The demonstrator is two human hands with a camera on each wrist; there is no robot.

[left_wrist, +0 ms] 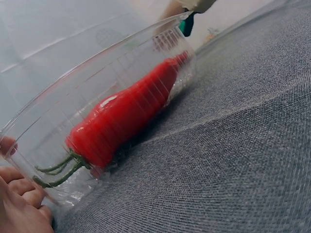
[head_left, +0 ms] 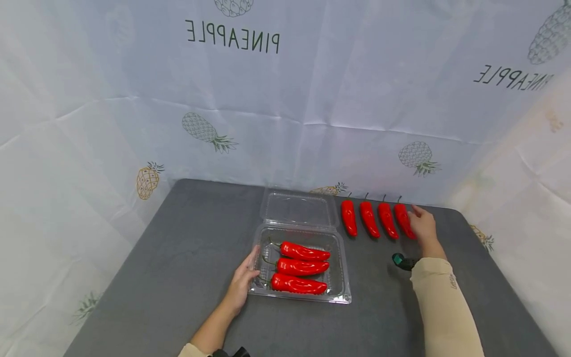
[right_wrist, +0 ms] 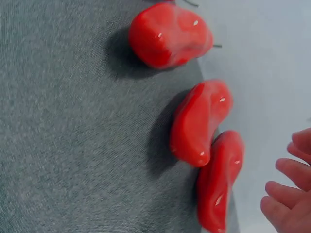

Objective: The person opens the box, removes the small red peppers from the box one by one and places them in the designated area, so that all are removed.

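A clear plastic clamshell container [head_left: 340, 258] lies with its lid folded back, and three long red peppers [head_left: 300, 267] with green stems lie side by side in its base. My left hand [head_left: 241, 280] grips the container's left edge, thumb over the rim and fingers along the outside wall. Through that wall the left wrist view shows the nearest pepper [left_wrist: 124, 114]. Farther right, my right hand [head_left: 424, 227] is beside the rightmost pepper [head_left: 403, 220] of a row. The right wrist view shows its relaxed fingers [right_wrist: 286, 194] spread apart, holding nothing.
Several red peppers [head_left: 368, 218] stand in a spaced row right of the lid [head_left: 298, 208], stems toward the back edge. A grey cloth-covered table [head_left: 196, 248] bears everything. Behind it hangs a white curtain [head_left: 276, 119] with pineapple prints.
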